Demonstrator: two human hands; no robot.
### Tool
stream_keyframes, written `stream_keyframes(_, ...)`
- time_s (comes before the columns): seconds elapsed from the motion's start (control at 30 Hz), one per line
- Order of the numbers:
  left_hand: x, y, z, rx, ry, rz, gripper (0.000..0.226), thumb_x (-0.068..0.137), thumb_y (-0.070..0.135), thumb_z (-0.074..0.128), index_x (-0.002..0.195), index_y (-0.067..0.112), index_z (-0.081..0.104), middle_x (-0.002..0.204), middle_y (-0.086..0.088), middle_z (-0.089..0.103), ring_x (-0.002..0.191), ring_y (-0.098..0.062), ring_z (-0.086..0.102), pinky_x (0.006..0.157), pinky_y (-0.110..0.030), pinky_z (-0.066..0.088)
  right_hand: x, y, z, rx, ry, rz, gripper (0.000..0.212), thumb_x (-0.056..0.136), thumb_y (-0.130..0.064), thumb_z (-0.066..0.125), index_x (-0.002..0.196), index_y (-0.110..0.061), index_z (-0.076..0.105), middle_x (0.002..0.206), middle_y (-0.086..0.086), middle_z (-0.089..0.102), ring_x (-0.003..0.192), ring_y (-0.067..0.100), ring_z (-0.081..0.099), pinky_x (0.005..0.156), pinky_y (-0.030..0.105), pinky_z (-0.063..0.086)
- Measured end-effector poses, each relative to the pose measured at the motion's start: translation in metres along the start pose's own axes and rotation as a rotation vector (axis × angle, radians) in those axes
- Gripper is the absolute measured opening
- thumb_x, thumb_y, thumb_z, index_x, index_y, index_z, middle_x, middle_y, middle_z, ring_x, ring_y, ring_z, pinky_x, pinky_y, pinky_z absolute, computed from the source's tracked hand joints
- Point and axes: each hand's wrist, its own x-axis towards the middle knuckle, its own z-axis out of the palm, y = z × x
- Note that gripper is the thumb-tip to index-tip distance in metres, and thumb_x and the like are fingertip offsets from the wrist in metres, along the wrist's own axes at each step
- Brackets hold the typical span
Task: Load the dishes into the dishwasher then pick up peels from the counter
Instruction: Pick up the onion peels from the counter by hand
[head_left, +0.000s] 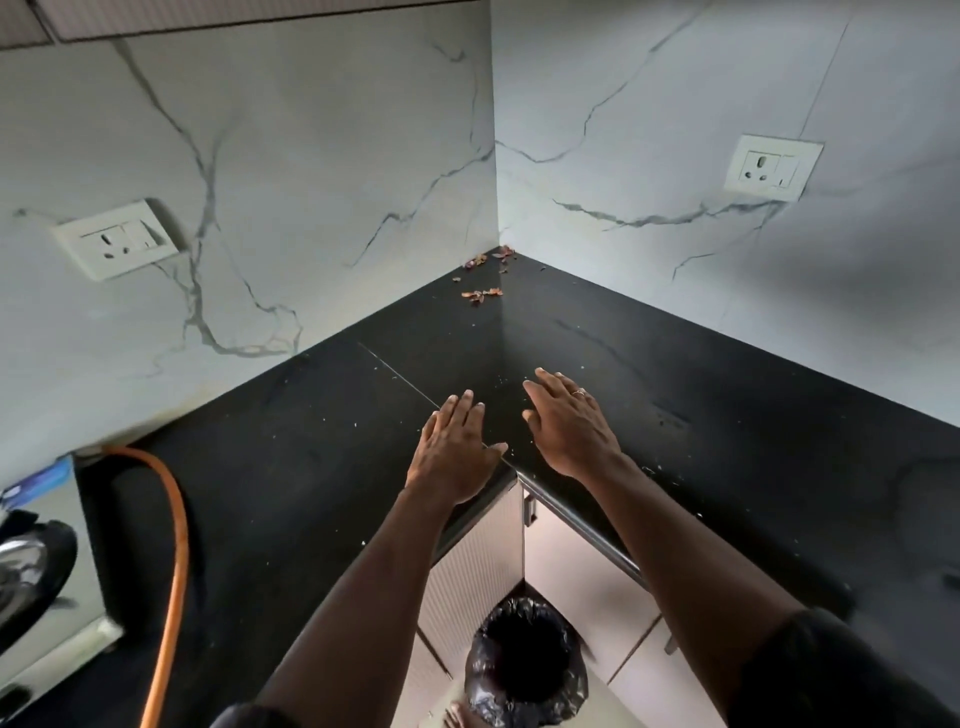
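Hands: left hand (457, 457) and right hand (566, 423) were spread flat, empty, over counter (291, 467).
Peels (483, 275): lay in counter's far corner.
Writing: none was legible.

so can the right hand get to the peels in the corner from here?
Probably yes. The counter between the right hand and the peels is bare, but they lie deep in the corner, a long stretch.

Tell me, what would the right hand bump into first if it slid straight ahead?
Probably nothing at first: the right hand points over bare black counter. Further on, likely the marble wall, right of the peels.
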Motion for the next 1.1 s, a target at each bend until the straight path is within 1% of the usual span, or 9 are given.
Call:
stream_keyframes(0.17, 0.048, -0.018, -0.006, 0.0, -0.004, 0.033, 0.072, 0.102, 0.052, 0.044, 0.16, 0.017, 0.019, 0.17, -0.001, 0.004, 0.156, -0.018, -0.004, 0.126, -0.04, 0.004, 0.049, 0.0, 0.006, -0.005, 0.0, 0.009, 0.05, 0.107, -0.031, 0.044, 0.154, -0.016, 0.035, 0.165, 0.007, 0.027, 0.154, 0.027, 0.02, 0.124, 0.047, 0.024)
stream_keyframes(0.37, 0.12, -0.054, -0.01, -0.01, -0.056, 0.047, 0.073, 0.102, 0.053, 0.043, 0.161, 0.018, 0.017, 0.17, 0.0, 0.002, 0.156, -0.017, -0.006, 0.127, -0.04, 0.003, 0.109, -0.002, 0.025, -0.021, -0.043, 0.06, 0.052, 0.106, -0.03, 0.046, 0.155, -0.018, 0.032, 0.166, 0.006, 0.022, 0.155, 0.027, 0.016, 0.125, 0.046, 0.022)
stream_keyframes(0.6, 0.179, -0.081, -0.002, -0.03, -0.121, 0.1, 0.072, 0.102, 0.055, 0.042, 0.16, 0.018, 0.019, 0.17, 0.0, 0.003, 0.156, -0.017, -0.004, 0.127, -0.041, 0.006, 0.157, 0.007, 0.051, -0.054, -0.075, 0.134, 0.054, 0.106, -0.029, 0.047, 0.156, -0.019, 0.03, 0.166, 0.005, 0.022, 0.154, 0.025, 0.019, 0.124, 0.042, 0.024)
stream_keyframes(0.87, 0.225, -0.1, 0.016, -0.153, -0.207, 0.045, 0.07, 0.102, 0.054, 0.044, 0.159, 0.018, 0.024, 0.17, 0.0, 0.007, 0.156, -0.016, -0.002, 0.125, -0.042, 0.01, 0.196, 0.023, 0.086, -0.04, -0.2, 0.173, 0.056, 0.105, -0.03, 0.048, 0.156, -0.02, 0.029, 0.167, 0.005, 0.019, 0.154, 0.025, 0.019, 0.123, 0.043, 0.028)
stream_keyframes(1.0, 0.252, -0.104, 0.023, -0.235, -0.196, 0.026, 0.067, 0.101, 0.049, 0.049, 0.157, 0.017, 0.029, 0.168, -0.002, 0.015, 0.156, -0.018, 0.006, 0.125, -0.043, 0.016, 0.224, 0.032, 0.09, -0.047, -0.241, 0.166, 0.06, 0.103, -0.028, 0.054, 0.157, -0.019, 0.03, 0.167, 0.005, 0.018, 0.153, 0.027, 0.022, 0.12, 0.042, 0.031)
stream_keyframes(1.1, 0.278, -0.101, 0.03, -0.426, -0.155, -0.033, 0.063, 0.1, 0.044, 0.056, 0.153, 0.017, 0.037, 0.165, -0.004, 0.027, 0.152, -0.021, 0.022, 0.121, -0.042, 0.026, 0.25, 0.042, 0.094, -0.049, -0.269, 0.159, 0.065, 0.099, -0.027, 0.062, 0.156, -0.02, 0.031, 0.167, 0.007, 0.018, 0.151, 0.031, 0.025, 0.118, 0.043, 0.032)
